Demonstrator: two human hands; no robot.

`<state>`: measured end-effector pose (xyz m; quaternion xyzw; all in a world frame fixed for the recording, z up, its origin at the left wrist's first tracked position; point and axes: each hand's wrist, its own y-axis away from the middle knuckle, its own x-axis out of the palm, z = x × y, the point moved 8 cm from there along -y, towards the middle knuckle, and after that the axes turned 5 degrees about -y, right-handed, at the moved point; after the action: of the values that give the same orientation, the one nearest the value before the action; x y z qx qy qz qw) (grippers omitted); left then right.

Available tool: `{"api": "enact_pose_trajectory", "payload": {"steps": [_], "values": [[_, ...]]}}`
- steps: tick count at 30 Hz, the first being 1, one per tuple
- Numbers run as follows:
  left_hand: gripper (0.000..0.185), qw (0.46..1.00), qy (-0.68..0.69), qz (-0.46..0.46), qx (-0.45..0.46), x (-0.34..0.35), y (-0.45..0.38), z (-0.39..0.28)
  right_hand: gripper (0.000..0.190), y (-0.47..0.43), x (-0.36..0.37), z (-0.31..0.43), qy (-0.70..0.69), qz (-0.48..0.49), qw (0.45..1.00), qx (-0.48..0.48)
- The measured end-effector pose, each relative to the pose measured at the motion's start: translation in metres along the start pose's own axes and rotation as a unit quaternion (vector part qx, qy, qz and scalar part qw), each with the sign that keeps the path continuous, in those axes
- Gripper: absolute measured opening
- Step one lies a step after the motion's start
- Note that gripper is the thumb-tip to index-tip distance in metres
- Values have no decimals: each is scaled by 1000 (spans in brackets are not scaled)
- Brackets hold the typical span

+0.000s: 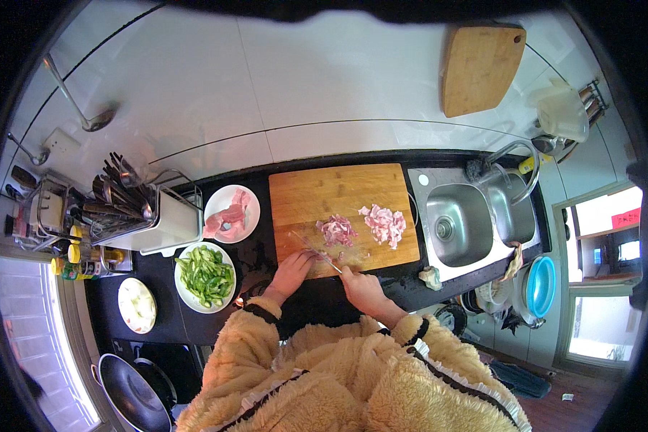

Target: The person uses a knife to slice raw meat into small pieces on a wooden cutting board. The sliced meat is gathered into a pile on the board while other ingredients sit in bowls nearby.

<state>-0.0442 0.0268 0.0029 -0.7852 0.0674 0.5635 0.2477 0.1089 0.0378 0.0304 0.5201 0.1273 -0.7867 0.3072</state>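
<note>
My right hand (363, 289) grips the handle of a kitchen knife (324, 258) at the front edge of a wooden cutting board (308, 200). The blade points away to the left over the board. Beside the blade, my left hand (292, 274) rests its fingertips at the board's front left; whether anything lies under them is hidden. A pile of darker sliced meat (337, 231) sits mid-board, with a few scraps in front of it. To its right is a paler pile of sliced meat (384, 224). Larger raw meat pieces (229, 216) lie on a white plate (252, 225) left of the board.
A plate of cut green peppers (205, 276) and a smaller plate of pale slices (138, 306) stand to the left, before a utensil holder (162, 221). A wok (132, 389) sits front left. Right of the board are a crumpled cloth (431, 277) and a double steel sink (459, 224).
</note>
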Motion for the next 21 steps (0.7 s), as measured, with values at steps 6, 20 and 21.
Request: {"api": "enact_pose_trajectory", "payload": {"steps": [6,20,21], "values": [[34,1000,4,21,-11,7,-1,2,15,4,8,-4,-27,18,999,16],[32,998,52,30,-30,17,1,9,19,0,8,-8,-35,76,996,33],[32,998,52,21,-25,17,0,8,15,5,7,-11,-33,79,996,39]]}}
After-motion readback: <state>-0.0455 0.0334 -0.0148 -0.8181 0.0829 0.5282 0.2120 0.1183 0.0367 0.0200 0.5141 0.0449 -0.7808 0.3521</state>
